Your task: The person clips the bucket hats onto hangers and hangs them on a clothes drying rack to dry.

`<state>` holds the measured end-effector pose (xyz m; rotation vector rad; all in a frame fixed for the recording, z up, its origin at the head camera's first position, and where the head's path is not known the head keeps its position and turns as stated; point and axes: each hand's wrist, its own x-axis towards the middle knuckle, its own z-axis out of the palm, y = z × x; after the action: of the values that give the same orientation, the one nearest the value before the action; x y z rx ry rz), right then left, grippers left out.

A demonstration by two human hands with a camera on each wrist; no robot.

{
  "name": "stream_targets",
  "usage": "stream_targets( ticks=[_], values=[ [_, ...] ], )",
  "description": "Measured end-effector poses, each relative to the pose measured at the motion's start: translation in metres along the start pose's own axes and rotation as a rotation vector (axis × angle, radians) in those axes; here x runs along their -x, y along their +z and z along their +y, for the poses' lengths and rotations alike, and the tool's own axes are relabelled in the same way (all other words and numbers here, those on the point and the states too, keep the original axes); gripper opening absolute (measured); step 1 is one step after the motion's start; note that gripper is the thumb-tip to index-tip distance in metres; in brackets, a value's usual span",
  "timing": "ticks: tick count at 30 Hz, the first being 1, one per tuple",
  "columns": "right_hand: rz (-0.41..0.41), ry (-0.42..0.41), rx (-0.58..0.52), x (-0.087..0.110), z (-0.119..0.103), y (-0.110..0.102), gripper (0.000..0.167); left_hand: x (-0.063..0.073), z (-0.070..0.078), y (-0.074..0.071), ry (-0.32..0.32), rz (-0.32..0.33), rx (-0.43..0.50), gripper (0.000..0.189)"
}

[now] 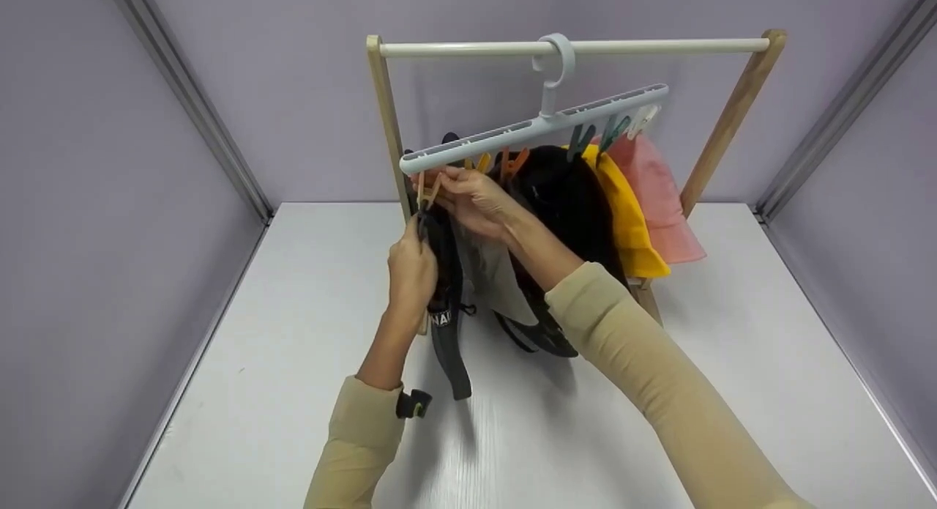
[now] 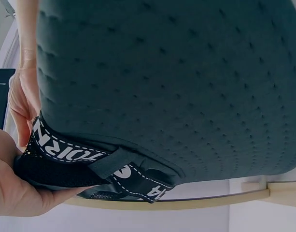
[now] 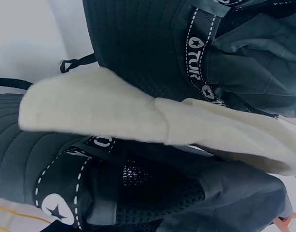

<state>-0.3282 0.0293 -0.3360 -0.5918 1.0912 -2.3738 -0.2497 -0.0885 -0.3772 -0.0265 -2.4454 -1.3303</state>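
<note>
My left hand (image 1: 411, 271) grips the upper edge of a dark sun hat (image 1: 443, 260) beneath the left end of the hanger (image 1: 479, 140). In the left wrist view, its wide stitched brim (image 2: 176, 87) and lettered band (image 2: 65, 151) show, with thumb and fingers on the crown. My right hand (image 1: 477, 200) pinches a peach clothespin (image 1: 430, 192) at that end of the hanger. The lower tip of the clothespin meets the hat's edge. Close to the right wrist hang a cream hat (image 3: 94, 104) and another dark hat (image 3: 65, 181).
The hanger hooks over the white rail (image 1: 468, 50) of a wooden-legged rack and tilts down to the left. A black hat (image 1: 560, 201), a yellow hat (image 1: 622, 216) and a pink hat (image 1: 655, 194) hang to the right from coloured clothespins. A white table (image 1: 307, 311) lies below.
</note>
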Motion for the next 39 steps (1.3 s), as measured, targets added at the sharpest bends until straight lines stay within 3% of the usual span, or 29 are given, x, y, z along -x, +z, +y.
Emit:
stream_targets(
  ticks=[6,11,16,20,23,27,30,33,36,39],
  values=[
    [0.045,-0.013,-0.046,0.001,0.003,-0.001,0.032,-0.002,-0.001,0.0,0.011,-0.004,-0.019,0.035],
    [0.128,-0.028,-0.017,0.004,0.007,0.0,0.029,-0.005,-0.005,0.001,0.004,0.005,-0.047,0.036],
    [0.149,-0.058,0.051,0.013,0.009,0.002,0.039,-0.01,-0.011,0.002,-0.007,-0.001,-0.04,0.038],
    [0.118,-0.057,0.105,0.024,0.01,0.002,0.043,-0.011,-0.015,0.001,-0.023,0.034,-0.014,0.037],
    [0.105,-0.054,0.122,0.032,0.01,0.001,0.045,-0.01,-0.015,0.003,-0.01,0.049,-0.013,0.038],
    [0.145,-0.096,0.236,0.047,0.008,0.0,0.043,-0.006,-0.014,0.008,0.018,0.021,-0.051,0.042],
    [0.222,-0.19,0.39,0.062,0.001,-0.003,0.036,-0.004,-0.014,0.011,0.022,0.019,-0.071,0.044],
    [0.337,-0.335,0.541,0.078,-0.013,-0.015,0.027,-0.003,-0.015,0.011,0.026,0.027,-0.065,0.044],
    [0.535,-0.493,0.714,0.093,-0.033,-0.041,0.021,-0.002,-0.016,0.011,0.032,0.025,-0.052,0.044],
    [0.793,-0.566,0.96,0.106,-0.057,-0.076,0.019,-0.001,-0.017,0.011,0.03,0.026,-0.039,0.045]
  ],
)
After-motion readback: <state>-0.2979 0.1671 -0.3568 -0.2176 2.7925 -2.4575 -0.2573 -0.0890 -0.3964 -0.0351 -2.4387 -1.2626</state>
